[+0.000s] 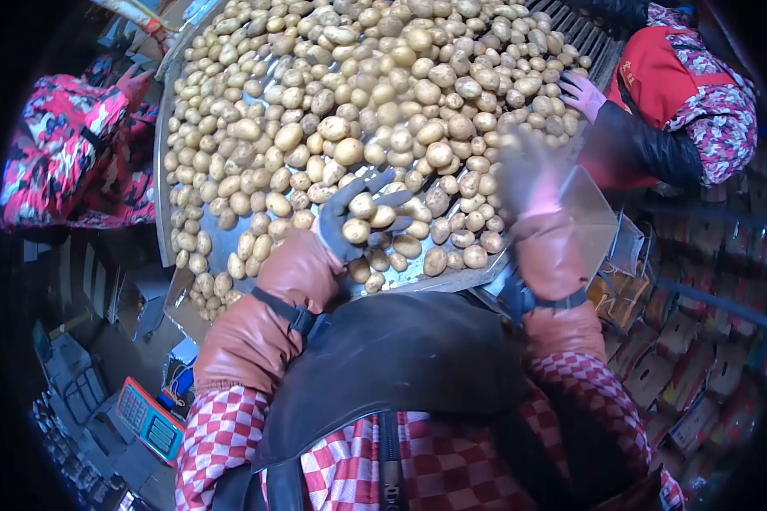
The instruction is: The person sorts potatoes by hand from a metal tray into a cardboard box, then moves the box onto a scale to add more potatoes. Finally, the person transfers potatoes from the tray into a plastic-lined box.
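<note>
1. Fingers (373, 182) of the left hand (337, 223), dark glove, curl narrow around small potatoes (355, 230); the hand sits just at 9 o'clock of frame centre, low on the heap's near edge.
2. Potato pile (375, 94) runs from centre up to 12 o'clock; the held potatoes touch loose ones at its 6 o'clock edge.
3. Right hand (528, 170), pale pink glove, is at 3 o'clock of the left hand, over the pile's right edge. It is motion-blurred: the fingers look spread, but I cannot tell the grip.
4. Metal table (592, 217) shows bare at 4 o'clock of the right hand.
5. Co-worker's gloved hand (581, 92) is at 2 o'clock, touching potatoes at the pile's right rim, with a dark sleeve (639, 149) behind it.
6. Cardboard boxes (682, 366) are at 4 o'clock, below table level, well apart from both hands.
</note>
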The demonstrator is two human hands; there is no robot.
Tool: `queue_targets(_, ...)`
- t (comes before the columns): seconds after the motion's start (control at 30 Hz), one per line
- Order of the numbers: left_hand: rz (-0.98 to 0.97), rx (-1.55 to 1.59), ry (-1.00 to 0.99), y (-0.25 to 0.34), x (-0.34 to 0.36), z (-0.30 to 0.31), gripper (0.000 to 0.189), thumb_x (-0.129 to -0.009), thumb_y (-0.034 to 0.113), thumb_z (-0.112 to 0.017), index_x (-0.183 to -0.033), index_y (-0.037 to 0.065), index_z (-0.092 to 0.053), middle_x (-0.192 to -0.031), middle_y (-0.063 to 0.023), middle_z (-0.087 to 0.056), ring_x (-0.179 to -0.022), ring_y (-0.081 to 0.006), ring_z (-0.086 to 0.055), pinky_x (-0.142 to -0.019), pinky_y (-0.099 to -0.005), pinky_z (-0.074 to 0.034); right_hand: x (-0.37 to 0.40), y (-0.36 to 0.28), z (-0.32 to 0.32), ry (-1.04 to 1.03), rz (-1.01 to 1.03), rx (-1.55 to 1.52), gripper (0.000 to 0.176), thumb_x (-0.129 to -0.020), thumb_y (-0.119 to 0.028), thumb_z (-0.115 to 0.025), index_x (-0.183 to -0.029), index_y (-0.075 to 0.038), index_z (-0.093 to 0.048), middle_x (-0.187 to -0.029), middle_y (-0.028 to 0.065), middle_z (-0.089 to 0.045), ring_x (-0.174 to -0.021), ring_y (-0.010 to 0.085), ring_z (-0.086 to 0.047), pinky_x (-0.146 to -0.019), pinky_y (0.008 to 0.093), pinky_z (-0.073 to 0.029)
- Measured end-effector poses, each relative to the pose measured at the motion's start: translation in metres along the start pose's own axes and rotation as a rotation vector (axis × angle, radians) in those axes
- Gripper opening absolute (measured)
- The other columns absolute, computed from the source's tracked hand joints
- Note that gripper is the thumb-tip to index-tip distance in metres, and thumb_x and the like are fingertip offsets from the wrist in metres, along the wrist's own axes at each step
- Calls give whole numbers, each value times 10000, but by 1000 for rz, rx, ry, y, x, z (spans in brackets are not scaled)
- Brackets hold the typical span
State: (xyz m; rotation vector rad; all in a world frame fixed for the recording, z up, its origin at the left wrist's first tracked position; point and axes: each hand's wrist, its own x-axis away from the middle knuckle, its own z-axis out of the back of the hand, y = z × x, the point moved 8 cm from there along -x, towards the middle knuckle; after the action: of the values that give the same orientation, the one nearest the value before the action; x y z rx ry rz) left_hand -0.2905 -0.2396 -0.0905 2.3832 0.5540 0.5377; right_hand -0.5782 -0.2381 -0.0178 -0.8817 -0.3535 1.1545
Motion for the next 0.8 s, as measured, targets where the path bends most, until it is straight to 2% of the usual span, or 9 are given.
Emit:
queue_targets(0.1,103,617,-168,-12,-4,-19,546,-989,418,-476,-1453,143,-392,-1342,-190,-544,-1161,-354,-574,-949,-457,-517,58,-95,-74,-258,313,-238,453,-855,12,-657,-1290,-81,-572,-1185,164,-617,-1101,262,-597,-951,360,-488)
queue_targets(0.3,-115,571,245,-32,61,52,528,-1002,462,-328,-1351,104,-500,-1255,-115,-614,-1172,-238,-577,-1027,-398,-458,120,-153,-159,-621,398,-261,492,-912,-297,-644,-1321,-52,-521,-1335,220,-516,-1271,404,-462,-1073,458,-382)
queue_targets(0.37,-135,647,318,-16,93,28,553,-967,487,-460,-1351,90,-483,-1213,-100,-618,-1046,-216,-635,-689,-314,-557,123,-163,-166,-683,408,-301,442,-908,-254,-647,-1281,-40,-546,-1303,204,-548,-1253,397,-489,-1066,447,-395)
queue_targets(0.43,-278,-118,501,2,135,49,565,-995,492,-351,-1384,102,-473,-1351,-121,-551,-1197,-253,-565,-996,-418,-466,90,-141,-178,-695,271,-338,423,-859,-202,-683,-1244,-59,-581,-1246,193,-580,-1197,394,-530,-1032,436,-428)
queue_targets(0.47,-366,-81,599,3,160,62,549,-1001,470,-358,-1382,90,-465,-1315,-126,-555,-1165,-264,-570,-961,-404,-481,62,-114,-189,-685,30,-372,439,-823,-177,-698,-1238,-76,-595,-1220,196,-590,-1161,390,-550,-1014,437,-443)
queue_targets(0.53,-536,-28,820,1,228,87,518,-1014,426,-372,-1378,65,-450,-1242,-135,-565,-1101,-285,-580,-891,-377,-513,14,-111,-182,-494,302,411,519,-747,-152,-723,-1253,-125,-608,-1196,211,-589,-1118,382,-562,-984,447,-462)
queue_targets(0.67,-759,375,844,13,354,107,477,-1015,419,-393,-1263,24,-495,-1158,-120,-573,-1024,-270,-615,-738,-368,-593,10,-80,-222,-664,421,933,477,-810,-235,-678,-1280,-221,-597,-1252,185,-533,-1154,388,-525,-977,474,-463)
queue_targets(0.7,-791,438,1052,9,388,119,433,-1011,400,-423,-1235,43,-523,-1121,-117,-590,-1036,-255,-617,-791,-383,-601,11,-75,-228,-654,433,1006,428,-842,-178,-603,-1268,-220,-602,-1254,179,-531,-1160,399,-526,-971,486,-464)
queue_targets(0.8,-405,-252,1420,-58,474,218,437,-981,297,-531,-1343,55,-505,-1186,-110,-612,-1099,-238,-593,-914,-381,-509,6,-52,-244,-612,542,997,406,-853,-91,-514,-1231,-211,-604,-1219,207,-531,-1131,425,-545,-908,492,-501)
